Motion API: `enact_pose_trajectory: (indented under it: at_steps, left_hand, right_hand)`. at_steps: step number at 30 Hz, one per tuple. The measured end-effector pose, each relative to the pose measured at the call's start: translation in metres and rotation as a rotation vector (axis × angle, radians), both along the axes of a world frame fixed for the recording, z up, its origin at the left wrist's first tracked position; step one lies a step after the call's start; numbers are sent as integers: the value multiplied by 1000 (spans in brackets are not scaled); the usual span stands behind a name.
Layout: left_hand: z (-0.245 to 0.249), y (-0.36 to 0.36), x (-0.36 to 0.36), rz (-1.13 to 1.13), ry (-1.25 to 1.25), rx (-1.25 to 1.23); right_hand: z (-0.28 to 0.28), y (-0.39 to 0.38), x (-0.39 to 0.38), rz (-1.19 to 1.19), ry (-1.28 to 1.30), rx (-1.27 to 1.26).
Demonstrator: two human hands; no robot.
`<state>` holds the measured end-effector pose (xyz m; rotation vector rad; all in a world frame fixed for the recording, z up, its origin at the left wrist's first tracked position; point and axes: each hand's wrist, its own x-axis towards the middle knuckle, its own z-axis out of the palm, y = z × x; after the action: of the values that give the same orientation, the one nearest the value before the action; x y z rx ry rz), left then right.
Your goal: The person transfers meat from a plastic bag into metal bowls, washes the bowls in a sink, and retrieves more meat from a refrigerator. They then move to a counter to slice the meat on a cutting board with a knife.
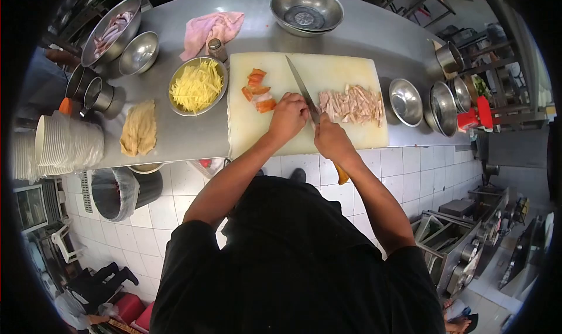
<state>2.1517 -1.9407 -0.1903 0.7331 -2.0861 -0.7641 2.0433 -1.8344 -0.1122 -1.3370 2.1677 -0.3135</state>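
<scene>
My right hand is closed around the yellow handle of a long knife, whose blade slants up and left over the white cutting board. Close against the blade's left side, my left hand has its fingers curled down; what they hold is mostly hidden. Several orange-edged chunks, perhaps meat, lie left of the blade. To its right is a heap of pale pinkish strips, cut thin. A metal bowl of yellow shreds stands just left of the board.
A pepper-type shaker and pink cloth lie behind the yellow shreds. Metal bowls stand at the back and right. A tan cloth and stacked white containers are at left. A lined bin stands below.
</scene>
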Motion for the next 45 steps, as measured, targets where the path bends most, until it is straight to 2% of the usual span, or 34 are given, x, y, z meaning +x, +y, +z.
enact_pose_trajectory:
  at_steps: [6, 9, 13, 15, 16, 19, 22, 25, 31, 34, 45]
  left_hand:
    - [2, -2, 2, -44, -33, 3]
    - [2, -3, 3, -62, -71, 0]
    - [3, -2, 0, -45, -52, -55]
    - [6, -2, 3, -78, -100, -36]
    - [7, -4, 5, -88, -125, -26]
    - [9, 6, 17, 20, 15, 60]
    - [8, 23, 29, 108, 15, 222]
    - [15, 42, 29, 63, 25, 382]
    - [11, 24, 32, 90, 16, 181]
    - [16, 14, 28, 89, 13, 91]
    - [7, 11, 15, 59, 31, 70]
  right_hand:
    - [-3, -4, 1, 40, 9, -15]
    - [-15, -14, -1, 36, -9, -111]
    - [-11, -41, -16, 16, -159, -10]
    - [15, -47, -20, -37, -285, 88]
    - [16, -46, -22, -37, -255, 39]
    - [16, -35, -27, -50, -189, -45]
    - [31, -20, -16, -118, -200, -41]
    - [36, -15, -4, -147, -243, -31]
    - [1, -3, 7, -51, -135, -88]
    - [5, -4, 13, -84, -133, -38]
    - [-14, 6, 28, -22, 4, -132]
